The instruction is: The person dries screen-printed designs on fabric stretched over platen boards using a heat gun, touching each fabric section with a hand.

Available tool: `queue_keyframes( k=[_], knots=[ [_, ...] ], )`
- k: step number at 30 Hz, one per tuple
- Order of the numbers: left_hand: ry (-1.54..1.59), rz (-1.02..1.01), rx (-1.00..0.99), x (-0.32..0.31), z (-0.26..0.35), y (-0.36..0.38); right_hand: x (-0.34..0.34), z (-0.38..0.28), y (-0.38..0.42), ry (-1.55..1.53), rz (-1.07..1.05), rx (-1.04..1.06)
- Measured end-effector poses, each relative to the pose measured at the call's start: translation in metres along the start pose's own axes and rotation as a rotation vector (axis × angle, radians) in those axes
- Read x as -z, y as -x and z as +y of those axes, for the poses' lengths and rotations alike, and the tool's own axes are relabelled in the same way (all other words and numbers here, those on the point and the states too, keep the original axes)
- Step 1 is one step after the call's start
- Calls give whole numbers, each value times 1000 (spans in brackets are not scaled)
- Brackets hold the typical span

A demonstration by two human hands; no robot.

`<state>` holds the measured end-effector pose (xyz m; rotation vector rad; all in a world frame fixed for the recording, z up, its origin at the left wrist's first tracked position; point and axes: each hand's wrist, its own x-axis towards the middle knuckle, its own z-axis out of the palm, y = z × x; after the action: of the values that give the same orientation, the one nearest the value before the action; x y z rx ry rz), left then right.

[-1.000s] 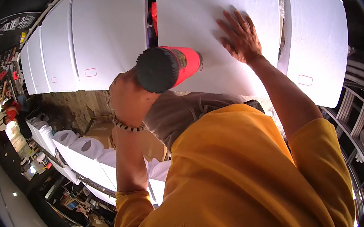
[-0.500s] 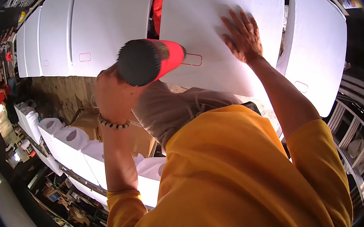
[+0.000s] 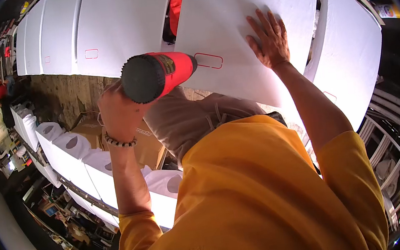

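My left hand (image 3: 122, 111), with a beaded bracelet at the wrist, is closed round the grip of a red and black heat gun (image 3: 174, 70). The grip itself is mostly hidden behind the hand. The gun's nozzle points right, close over a red rounded outline printed on a white fabric-like panel (image 3: 228, 23). My right hand (image 3: 271, 43) lies flat on this same panel, fingers spread, to the right of the outline.
More white panels (image 3: 117, 30) stand in a row to the left, and another (image 3: 348, 44) to the right. Below left are white covered pieces with oval holes (image 3: 75, 143) and a cardboard box (image 3: 145, 146). Cans (image 3: 387, 11) stand at the upper right; metal frames (image 3: 396, 157) are below them.
My left hand has moved the heat gun slightly left and down, and its nozzle has shifted to the outline's left end. My right hand stays flat on the panel.
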<state>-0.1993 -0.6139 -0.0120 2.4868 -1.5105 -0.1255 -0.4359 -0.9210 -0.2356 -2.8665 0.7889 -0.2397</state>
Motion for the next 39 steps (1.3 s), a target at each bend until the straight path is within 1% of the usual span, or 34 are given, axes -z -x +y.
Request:
queue_keyframes(
  k=[2, 5, 8, 11, 13, 16, 20, 25, 26, 29, 32, 35, 39],
  knots=[
    [35, -19, 11, -10, 1, 3, 0, 1, 1, -6, -1, -3],
    [92, -4, 8, -8, 27, -8, 3, -2, -1, 3, -13, -10],
    [119, 34, 5, -23, 35, -9, 3, -2, 1, 18, -39, -22],
    [131, 10, -73, -23, 51, -18, 3, 0, 0, 37, -91, -29],
    [127, 33, -93, -34, 56, -22, 8, -2, -1, 28, -114, -37],
    [133, 13, -112, -44, 54, -29, 5, 0, 0, -7, -73, -25],
    [122, -17, -163, -37, 59, -33, 7, -2, -1, -8, -91, -34],
    [73, -57, -84, -20, 62, -26, 13, -3, -2, -18, -120, -37],
    [60, -68, -71, -15, 62, -25, 13, -3, -2, -12, -117, -32],
    [30, 2, -14, -17, 41, -11, 11, -3, -1, -6, -112, -24],
    [-17, -52, 33, -6, 27, -3, 11, -1, 1, -17, -121, -30],
    [-1, 18, 132, 8, 16, 5, 13, -3, 0, -31, -118, -29],
    [5, 44, 57, 15, 1, 3, 12, -2, -1, -25, -90, -21]
  ],
)
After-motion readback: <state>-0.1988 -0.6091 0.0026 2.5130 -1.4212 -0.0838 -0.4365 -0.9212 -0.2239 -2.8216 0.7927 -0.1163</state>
